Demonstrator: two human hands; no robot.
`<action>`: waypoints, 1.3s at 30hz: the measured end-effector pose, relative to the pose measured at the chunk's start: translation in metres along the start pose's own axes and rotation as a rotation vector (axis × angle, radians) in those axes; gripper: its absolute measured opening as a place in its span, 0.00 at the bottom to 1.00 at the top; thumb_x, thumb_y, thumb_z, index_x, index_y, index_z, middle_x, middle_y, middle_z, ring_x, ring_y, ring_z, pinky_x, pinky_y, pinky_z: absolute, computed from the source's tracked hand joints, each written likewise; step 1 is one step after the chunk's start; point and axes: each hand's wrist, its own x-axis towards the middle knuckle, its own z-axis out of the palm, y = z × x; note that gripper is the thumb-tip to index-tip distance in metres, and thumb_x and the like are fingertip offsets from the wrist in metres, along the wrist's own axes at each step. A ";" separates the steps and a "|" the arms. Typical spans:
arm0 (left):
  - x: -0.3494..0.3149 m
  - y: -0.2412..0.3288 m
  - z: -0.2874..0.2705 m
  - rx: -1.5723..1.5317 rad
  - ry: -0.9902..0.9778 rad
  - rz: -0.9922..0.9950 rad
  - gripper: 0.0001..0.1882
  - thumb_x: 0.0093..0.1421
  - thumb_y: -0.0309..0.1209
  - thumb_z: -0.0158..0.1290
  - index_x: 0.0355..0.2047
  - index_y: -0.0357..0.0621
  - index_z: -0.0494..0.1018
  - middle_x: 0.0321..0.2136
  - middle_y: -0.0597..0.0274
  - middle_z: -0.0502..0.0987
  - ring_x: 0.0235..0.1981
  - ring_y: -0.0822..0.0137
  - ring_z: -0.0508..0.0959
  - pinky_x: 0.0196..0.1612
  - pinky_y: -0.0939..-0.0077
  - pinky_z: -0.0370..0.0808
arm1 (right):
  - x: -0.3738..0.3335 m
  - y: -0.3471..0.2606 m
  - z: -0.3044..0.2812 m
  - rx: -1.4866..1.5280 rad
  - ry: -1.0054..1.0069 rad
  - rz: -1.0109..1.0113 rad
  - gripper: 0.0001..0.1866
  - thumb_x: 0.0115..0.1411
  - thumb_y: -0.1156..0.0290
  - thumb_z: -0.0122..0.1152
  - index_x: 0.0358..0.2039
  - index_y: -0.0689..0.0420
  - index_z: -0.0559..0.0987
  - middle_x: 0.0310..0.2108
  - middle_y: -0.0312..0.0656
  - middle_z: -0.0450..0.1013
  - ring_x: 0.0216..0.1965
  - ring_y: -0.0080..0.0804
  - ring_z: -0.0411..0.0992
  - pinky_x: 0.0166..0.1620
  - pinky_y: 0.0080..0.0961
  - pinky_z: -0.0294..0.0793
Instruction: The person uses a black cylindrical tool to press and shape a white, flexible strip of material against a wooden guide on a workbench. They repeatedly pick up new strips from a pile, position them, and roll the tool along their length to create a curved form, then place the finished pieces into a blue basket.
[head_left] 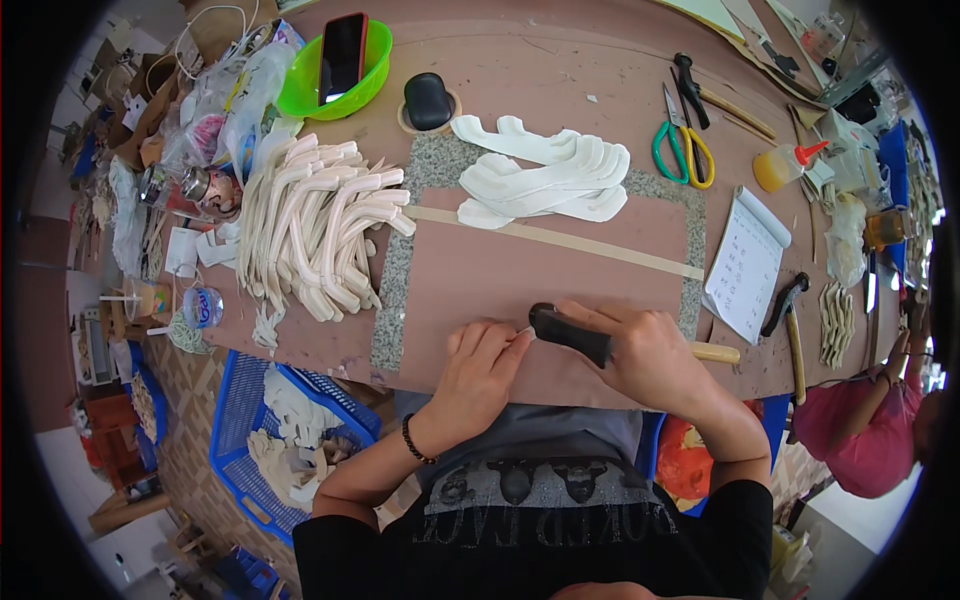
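In front of me, near the table's front edge, my right hand (645, 350) grips a hammer (570, 335) close to its black head. The wooden handle sticks out to the right past my hand. My left hand (475, 365) is closed in a pinch just left of the hammer head. A small whitish tip shows at its fingertips, but the rest is hidden. Beyond my hands lies a stack of white curved pieces (545, 170) with scalloped edges. To the left is a large heap of pale bent strips (315, 225).
A brown mat (540, 265) crossed by a tape strip covers the work area. Scissors (680, 145), another hammer (690, 90), a glue bottle (775, 168) and a notepad (745, 265) lie right. A green bowl (300, 85) holds a phone. A blue basket (235, 430) stands below left. Another person (860, 430) sits right.
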 end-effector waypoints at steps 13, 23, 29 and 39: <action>-0.022 0.006 -0.006 0.152 0.029 0.005 0.22 0.51 0.20 0.57 0.49 0.33 0.77 0.44 0.55 0.75 0.43 0.57 0.76 0.48 0.61 0.66 | 0.011 -0.014 -0.004 -0.058 -0.094 0.018 0.23 0.55 0.73 0.67 0.54 0.54 0.82 0.34 0.40 0.77 0.31 0.41 0.79 0.31 0.38 0.79; -0.031 0.006 -0.010 0.064 0.069 -0.108 0.15 0.52 0.21 0.59 0.41 0.37 0.79 0.40 0.58 0.75 0.41 0.58 0.76 0.46 0.63 0.66 | 0.020 -0.023 0.003 0.000 -0.151 -0.079 0.24 0.56 0.71 0.68 0.54 0.57 0.81 0.32 0.42 0.78 0.29 0.43 0.79 0.31 0.38 0.79; -0.016 -0.018 -0.017 -0.140 0.032 -0.156 0.09 0.55 0.23 0.62 0.37 0.44 0.79 0.35 0.63 0.75 0.41 0.60 0.76 0.48 0.62 0.65 | 0.011 -0.016 -0.004 0.016 -0.066 0.040 0.25 0.53 0.73 0.68 0.54 0.58 0.81 0.32 0.44 0.79 0.30 0.47 0.79 0.33 0.41 0.79; 0.036 -0.054 -0.026 0.037 -0.262 0.441 0.13 0.53 0.26 0.63 0.41 0.44 0.80 0.38 0.65 0.75 0.44 0.62 0.75 0.55 0.61 0.67 | -0.011 -0.011 -0.002 -0.013 -0.023 0.104 0.31 0.50 0.79 0.63 0.58 0.57 0.79 0.38 0.48 0.79 0.33 0.52 0.78 0.38 0.45 0.80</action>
